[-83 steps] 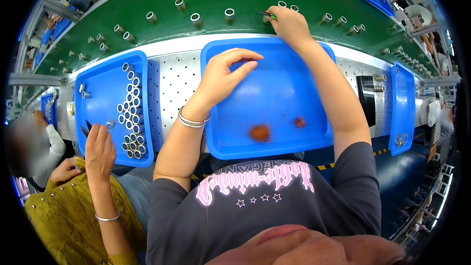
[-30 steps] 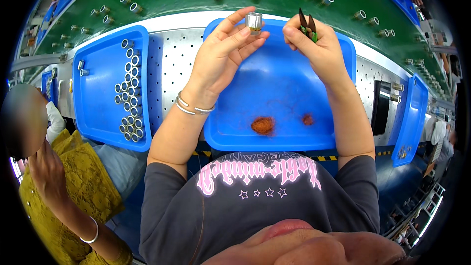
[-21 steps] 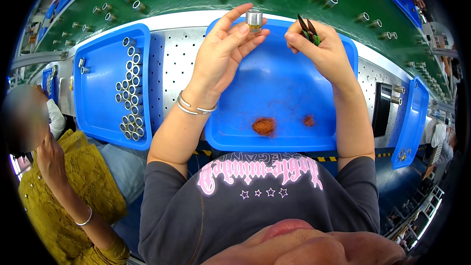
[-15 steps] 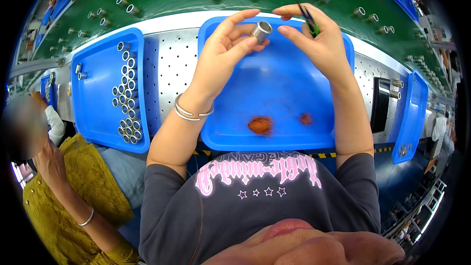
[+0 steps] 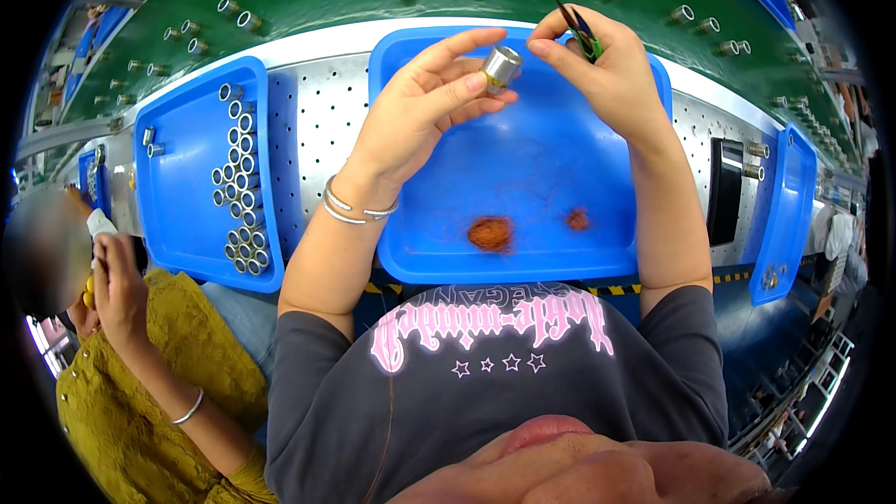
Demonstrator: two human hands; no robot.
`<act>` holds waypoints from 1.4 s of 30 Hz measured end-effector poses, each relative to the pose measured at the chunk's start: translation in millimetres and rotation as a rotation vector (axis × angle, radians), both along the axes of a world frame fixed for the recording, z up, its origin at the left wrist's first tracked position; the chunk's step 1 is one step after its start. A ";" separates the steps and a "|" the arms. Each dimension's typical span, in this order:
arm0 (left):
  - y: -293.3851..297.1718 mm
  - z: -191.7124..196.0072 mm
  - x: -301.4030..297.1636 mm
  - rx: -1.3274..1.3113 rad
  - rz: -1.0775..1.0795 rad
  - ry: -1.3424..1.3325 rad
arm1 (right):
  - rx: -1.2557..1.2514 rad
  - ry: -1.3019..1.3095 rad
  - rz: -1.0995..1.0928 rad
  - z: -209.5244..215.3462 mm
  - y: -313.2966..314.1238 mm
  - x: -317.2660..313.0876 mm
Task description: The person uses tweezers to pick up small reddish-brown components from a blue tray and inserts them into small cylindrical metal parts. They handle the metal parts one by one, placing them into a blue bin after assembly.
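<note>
Left hand (image 5: 420, 117): you're pinching the metal sleeve (image 5: 501, 66) between thumb and fingertips, held up over the middle tray (image 5: 523, 252), open end tilted toward your right.
Right hand (image 5: 607, 70): closed on dark tweezers (image 5: 581, 30), tips pointing up and away, forefinger nearly touching the sleeve.
Sleeve position: in the air, above the tray's far half, not resting on anything.
Tray contents: two rust-coloured tufts (image 5: 492, 233) near the front edge, the smaller one to the right; otherwise only faint strands.
Left tray (image 5: 177, 224): holds a column of like sleeves (image 5: 239, 191) standing on end.
Belt (image 5: 308, 9): green, behind the trays, more sleeves spaced along it.
Step, as I read it: inspecting or cleaning the sleeve bore, tweezers ready but not yet inside.
Next move, my guess: turn the tweezers tips-down and line them up with the bore; keep the left grip steady so the sleeve doesn't roll.
Neighbour: person in yellow at your left, hands raised, well apart from your trays.
</note>
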State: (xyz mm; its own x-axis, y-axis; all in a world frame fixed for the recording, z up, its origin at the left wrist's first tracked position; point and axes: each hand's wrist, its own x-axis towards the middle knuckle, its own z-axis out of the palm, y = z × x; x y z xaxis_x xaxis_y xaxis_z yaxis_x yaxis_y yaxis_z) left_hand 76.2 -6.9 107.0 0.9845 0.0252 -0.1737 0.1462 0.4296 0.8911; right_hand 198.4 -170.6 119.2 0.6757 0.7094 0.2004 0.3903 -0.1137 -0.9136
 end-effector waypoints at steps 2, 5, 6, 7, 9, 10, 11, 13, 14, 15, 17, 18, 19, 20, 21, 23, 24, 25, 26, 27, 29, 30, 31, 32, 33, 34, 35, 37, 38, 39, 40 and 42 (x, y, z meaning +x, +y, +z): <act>2.0 -2.6 0.7 -0.034 0.035 -0.012 | 0.060 0.041 0.000 -3.0 -1.0 -0.5; 4.6 -4.8 1.9 -0.074 0.072 -0.024 | 0.185 0.123 0.028 -5.6 0.3 -2.3; 4.7 -5.1 1.9 -0.086 0.082 -0.027 | 0.232 0.154 0.041 -6.2 0.7 -2.7; 4.5 -5.4 1.4 -0.094 0.087 -0.028 | 0.228 0.199 0.055 -4.7 0.4 -4.3; 4.5 -4.6 1.3 -0.108 0.098 -0.031 | 0.224 0.288 0.083 0.7 -0.2 -7.7; 4.3 -4.2 1.3 -0.093 0.100 -0.035 | 0.235 0.292 0.101 0.4 -0.2 -7.9; 4.0 -3.7 1.0 -0.078 0.102 -0.038 | 0.248 0.297 0.120 -0.4 -0.1 -8.3; 3.5 -3.9 0.4 -0.063 0.107 -0.045 | 0.254 0.288 0.142 -1.4 0.2 -9.2; 3.5 -4.4 0.7 -0.063 0.109 -0.049 | 0.249 0.275 0.143 -1.6 0.3 -9.7; 3.3 -4.8 0.7 -0.064 0.110 -0.052 | 0.243 0.262 0.145 -2.0 0.7 -10.1; 1.5 -3.9 0.2 -0.020 0.116 -0.052 | 0.267 0.252 0.155 -6.6 1.9 -11.0; 1.1 -3.5 0.0 0.002 0.117 -0.052 | 0.279 0.246 0.159 -8.1 2.4 -11.2; 1.8 -3.8 -0.1 0.029 0.112 -0.062 | 0.304 0.277 0.178 -7.3 2.8 -12.4; 2.4 -5.0 -0.3 0.054 0.108 -0.071 | 0.328 0.309 0.197 -5.6 3.4 -14.5; 2.6 -6.1 -0.4 0.079 0.103 -0.081 | 0.351 0.341 0.215 -3.9 3.9 -16.0; 1.8 -7.8 -0.2 0.132 0.075 -0.090 | 0.368 0.432 0.221 1.1 4.4 -17.2; 1.1 -8.8 0.0 0.157 0.059 -0.095 | 0.377 0.477 0.221 2.2 4.1 -17.5; 0.4 -10.1 -0.5 0.178 0.053 -0.090 | 0.388 0.556 0.214 1.1 4.0 -16.4; -1.1 -11.3 -1.4 0.197 0.044 -0.084 | 0.397 0.634 0.204 -1.0 3.6 -14.0; -2.5 -11.7 -2.0 0.216 0.035 -0.078 | 0.408 0.713 0.193 -3.4 3.2 -12.0; -5.4 -10.0 -2.7 0.246 0.008 -0.067 | 0.459 0.749 0.107 -7.3 8.4 -13.0; -6.5 -8.8 -3.0 0.262 -0.003 -0.060 | 0.488 0.769 0.084 -8.1 9.8 -12.0; -6.9 -7.1 -3.2 0.256 -0.020 -0.056 | 0.516 0.789 0.061 -9.3 10.3 -10.3; -6.3 -4.5 -3.3 0.252 -0.036 -0.054 | 0.541 0.807 0.057 -12.0 9.8 -7.4; -5.6 -3.4 -3.5 0.248 -0.051 -0.051 | 0.565 0.829 0.048 -13.4 8.6 -4.4; -4.7 -4.0 -3.2 0.208 -0.052 -0.067 | 0.589 0.851 0.039 -14.6 6.9 -1.3; -3.3 -5.0 -3.0 0.170 -0.048 -0.081 | 0.613 0.875 0.035 -16.4 5.9 1.4; 0.0 -4.9 -3.5 0.084 -0.032 -0.075 | 0.734 0.871 0.042 -18.0 3.8 3.4; 2.1 -2.9 -3.4 0.036 -0.020 -0.055 | 0.790 0.857 0.039 -15.3 2.9 2.7; 3.6 -1.8 -3.1 -0.013 -0.008 -0.035 | 0.846 0.842 0.035 -14.1 2.0 2.5; 4.5 -2.0 -2.6 -0.038 0.004 -0.035 | 0.892 0.798 0.104 -15.4 -0.3 4.1; 4.4 -1.1 -3.0 -0.040 0.035 -0.030 | 0.925 0.742 0.188 -11.0 -2.5 2.8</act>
